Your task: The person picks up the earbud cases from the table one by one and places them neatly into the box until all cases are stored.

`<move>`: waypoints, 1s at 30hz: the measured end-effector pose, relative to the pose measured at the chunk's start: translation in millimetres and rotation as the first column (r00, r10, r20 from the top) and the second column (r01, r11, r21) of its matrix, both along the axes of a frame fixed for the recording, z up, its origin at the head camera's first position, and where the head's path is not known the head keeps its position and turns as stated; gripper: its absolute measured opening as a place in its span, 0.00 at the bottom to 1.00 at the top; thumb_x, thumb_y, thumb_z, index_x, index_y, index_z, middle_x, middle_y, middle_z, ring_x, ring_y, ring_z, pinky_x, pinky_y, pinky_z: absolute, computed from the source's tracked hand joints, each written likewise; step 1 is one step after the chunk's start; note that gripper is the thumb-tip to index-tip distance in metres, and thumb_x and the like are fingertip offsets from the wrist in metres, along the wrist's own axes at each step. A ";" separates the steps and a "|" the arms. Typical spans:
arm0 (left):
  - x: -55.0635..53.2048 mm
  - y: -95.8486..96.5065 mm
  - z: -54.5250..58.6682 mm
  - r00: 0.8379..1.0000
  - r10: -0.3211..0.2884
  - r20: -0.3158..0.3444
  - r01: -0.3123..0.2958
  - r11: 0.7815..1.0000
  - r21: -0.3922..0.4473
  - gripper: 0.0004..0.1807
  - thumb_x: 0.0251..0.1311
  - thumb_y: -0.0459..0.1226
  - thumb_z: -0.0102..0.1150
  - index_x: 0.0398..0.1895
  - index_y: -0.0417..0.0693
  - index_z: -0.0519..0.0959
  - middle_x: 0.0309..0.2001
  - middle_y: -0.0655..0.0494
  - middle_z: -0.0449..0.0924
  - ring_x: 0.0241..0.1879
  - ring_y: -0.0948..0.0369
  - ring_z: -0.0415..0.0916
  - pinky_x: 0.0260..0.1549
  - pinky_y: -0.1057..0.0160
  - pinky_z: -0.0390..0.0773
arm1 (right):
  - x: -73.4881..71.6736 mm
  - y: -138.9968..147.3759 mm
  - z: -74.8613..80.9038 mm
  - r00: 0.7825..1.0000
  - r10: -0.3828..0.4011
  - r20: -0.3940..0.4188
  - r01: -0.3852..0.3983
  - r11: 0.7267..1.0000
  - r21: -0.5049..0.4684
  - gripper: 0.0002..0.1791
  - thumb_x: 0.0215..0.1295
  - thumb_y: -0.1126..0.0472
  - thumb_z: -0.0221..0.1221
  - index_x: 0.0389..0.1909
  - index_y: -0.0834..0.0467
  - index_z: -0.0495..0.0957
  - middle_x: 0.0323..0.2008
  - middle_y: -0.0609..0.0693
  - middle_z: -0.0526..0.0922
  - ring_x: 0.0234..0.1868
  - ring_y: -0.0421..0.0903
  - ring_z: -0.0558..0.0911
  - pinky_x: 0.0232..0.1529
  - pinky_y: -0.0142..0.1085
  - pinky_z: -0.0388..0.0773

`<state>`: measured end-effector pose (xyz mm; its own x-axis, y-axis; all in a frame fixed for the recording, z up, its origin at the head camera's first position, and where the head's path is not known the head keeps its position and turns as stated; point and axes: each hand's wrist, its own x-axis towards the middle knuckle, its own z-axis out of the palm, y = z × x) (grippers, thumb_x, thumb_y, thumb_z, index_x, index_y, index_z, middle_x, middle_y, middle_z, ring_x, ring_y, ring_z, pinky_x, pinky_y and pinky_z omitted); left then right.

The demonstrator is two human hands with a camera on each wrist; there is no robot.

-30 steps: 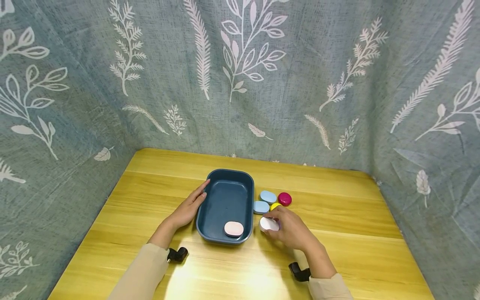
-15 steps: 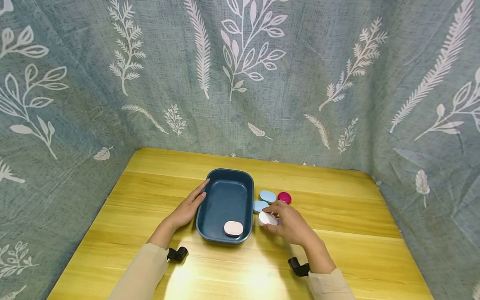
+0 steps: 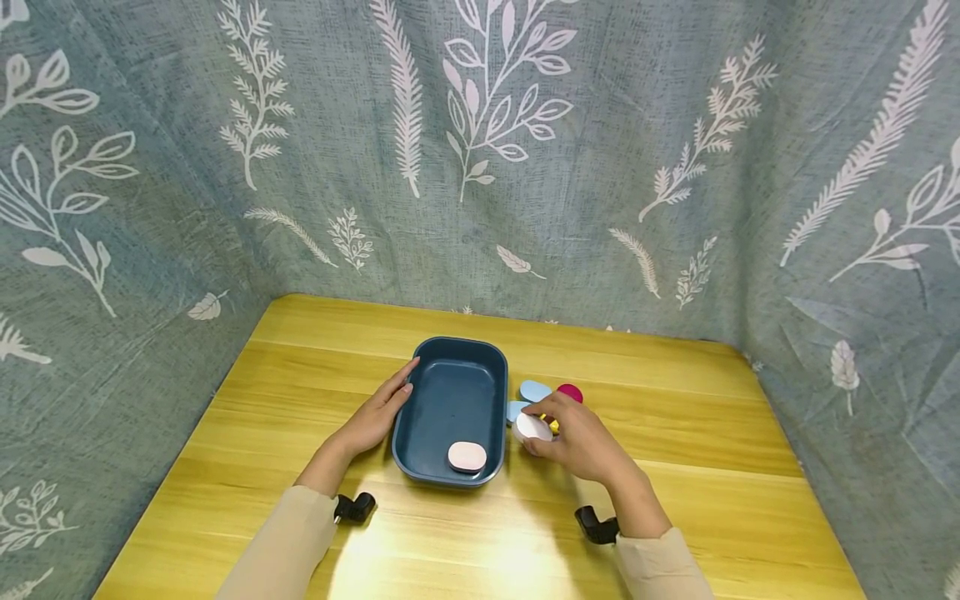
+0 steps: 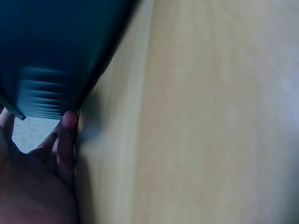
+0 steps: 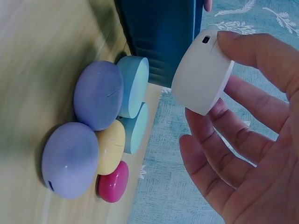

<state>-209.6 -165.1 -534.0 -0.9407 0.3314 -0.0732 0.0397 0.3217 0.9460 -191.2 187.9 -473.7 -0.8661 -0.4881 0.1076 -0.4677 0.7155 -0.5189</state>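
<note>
My right hand [image 3: 581,442] pinches a white oval case [image 3: 531,427] between thumb and fingers, just right of the dark blue tray [image 3: 453,392]. Seen by the right wrist camera, this white case [image 5: 198,74] has a small dark slot and is raised above the table. My left hand [image 3: 375,421] rests along the tray's left side with fairly straight fingers; the left wrist view has its fingers [image 4: 67,144] against the tray's ribbed outer wall [image 4: 44,88]. A pale pink oval case [image 3: 467,457] lies inside the tray near its front right corner.
Right of the tray sit two light blue cases [image 5: 133,86], two purple ones [image 5: 98,95], a yellow one [image 5: 111,147] and a magenta one [image 5: 113,182], close together. In the head view my right hand hides the purple ones. A leaf-patterned curtain [image 3: 480,250] hangs behind the table.
My right hand has lifted the white case and moved it slightly away from me and leftward, toward the tray's right edge. The left hand and tray have stayed in place.
</note>
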 end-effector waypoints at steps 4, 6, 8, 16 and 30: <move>0.4 0.4 -0.3 1.000 0.006 0.001 -0.006 1.000 0.000 0.28 0.76 0.51 0.34 0.76 0.72 0.47 0.78 0.65 0.40 0.77 0.56 0.38 0.73 0.42 0.45 | -1.9 -1.6 2.4 1.000 0.011 -0.004 -0.011 1.000 -0.002 0.20 0.55 0.53 0.70 0.49 0.50 0.81 0.46 0.43 0.79 0.42 0.40 0.78 0.42 0.35 0.76; 0.5 0.5 0.0 1.000 0.010 0.005 -0.010 1.000 0.000 0.28 0.76 0.51 0.34 0.76 0.73 0.47 0.77 0.66 0.41 0.77 0.56 0.39 0.73 0.42 0.45 | -2.9 -2.9 3.3 1.000 0.021 -0.014 -0.021 1.000 -0.002 0.20 0.55 0.53 0.70 0.50 0.50 0.81 0.46 0.43 0.79 0.41 0.40 0.78 0.42 0.34 0.76; 0.7 0.5 0.3 1.000 0.011 0.006 -0.011 1.000 -0.001 0.28 0.76 0.51 0.34 0.76 0.73 0.47 0.77 0.66 0.40 0.77 0.56 0.39 0.73 0.42 0.45 | -3.6 -4.2 4.3 1.000 0.028 -0.014 -0.028 1.000 -0.010 0.20 0.56 0.54 0.70 0.49 0.50 0.81 0.46 0.43 0.79 0.41 0.40 0.79 0.41 0.33 0.77; 0.5 1.2 1.3 1.000 0.019 -0.004 -0.019 1.000 -0.008 0.28 0.76 0.50 0.35 0.77 0.71 0.47 0.78 0.63 0.41 0.77 0.56 0.39 0.73 0.42 0.46 | -5.3 -12.1 9.2 1.000 0.007 0.009 -0.007 1.000 -0.024 0.18 0.57 0.56 0.68 0.49 0.47 0.80 0.46 0.42 0.79 0.43 0.42 0.80 0.41 0.34 0.77; 0.3 0.8 2.2 1.000 0.024 0.006 -0.023 0.999 -0.030 0.28 0.76 0.52 0.34 0.76 0.74 0.47 0.78 0.66 0.41 0.77 0.55 0.39 0.73 0.41 0.46 | -9.5 -22.0 9.9 1.000 0.013 0.000 -0.013 0.999 -0.036 0.18 0.58 0.52 0.68 0.50 0.48 0.80 0.45 0.41 0.80 0.42 0.42 0.80 0.42 0.34 0.79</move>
<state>-209.3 -164.2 -531.8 -0.9476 0.3068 -0.0884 0.0261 0.3504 0.9362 -200.7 165.8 -463.8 -0.8599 -0.4949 0.1250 -0.4765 0.6903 -0.5445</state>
